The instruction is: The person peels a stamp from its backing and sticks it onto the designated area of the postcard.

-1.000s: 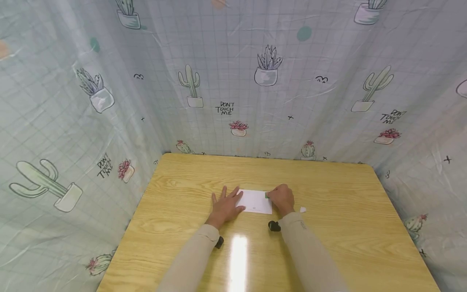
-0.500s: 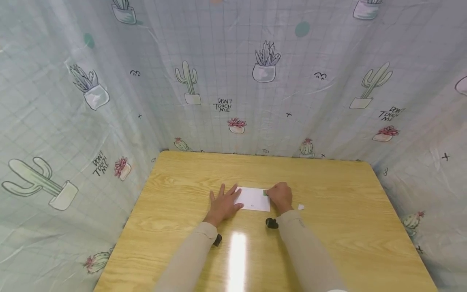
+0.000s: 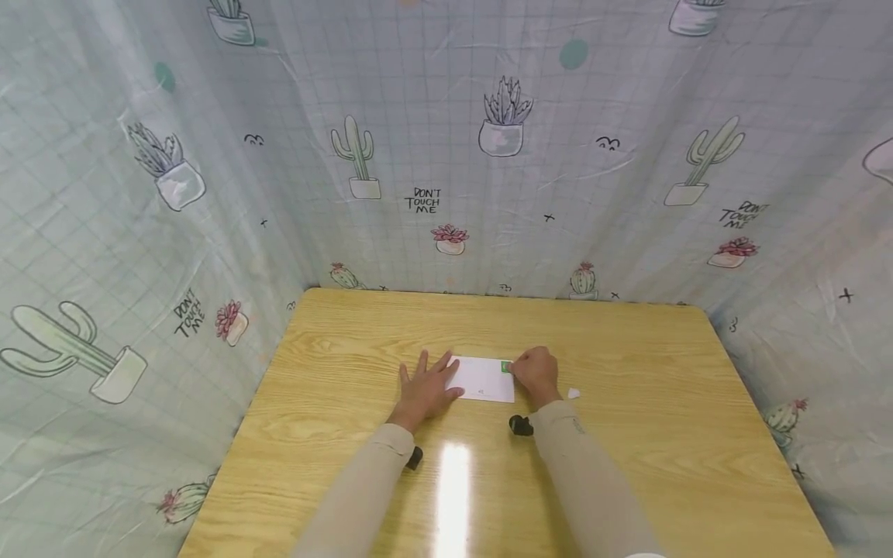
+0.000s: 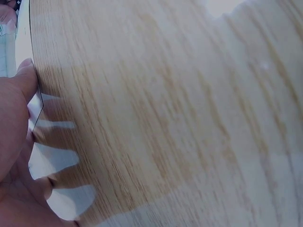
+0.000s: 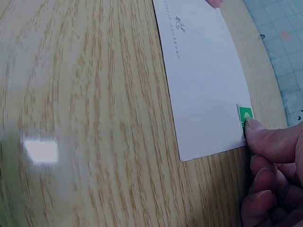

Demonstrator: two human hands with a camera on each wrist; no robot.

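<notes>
A white card (image 3: 481, 377) with a small printed drawing and fine lettering lies flat on the wooden table. In its far right corner sits a small green stamp (image 5: 245, 112) with a pale edge. My left hand (image 3: 422, 394) rests on the card's left end, fingers spread and thumb near the front edge. At the opposite end, my right hand (image 3: 537, 373) has its thumb tip down on the stamp, covering part of it. Its other fingers are curled beside the card's edge, as the right wrist view shows.
Just right of the right hand lies a small white paper scrap (image 3: 574, 393). The wooden table (image 3: 335, 372) ends at the back against a curtain (image 3: 418, 108) printed with cacti. A bright light reflection shows on the table between the forearms.
The right thumb has shifted slightly on the stamp, so more of its green shows. The left hand stays put on the card. The head view has moved a little.
</notes>
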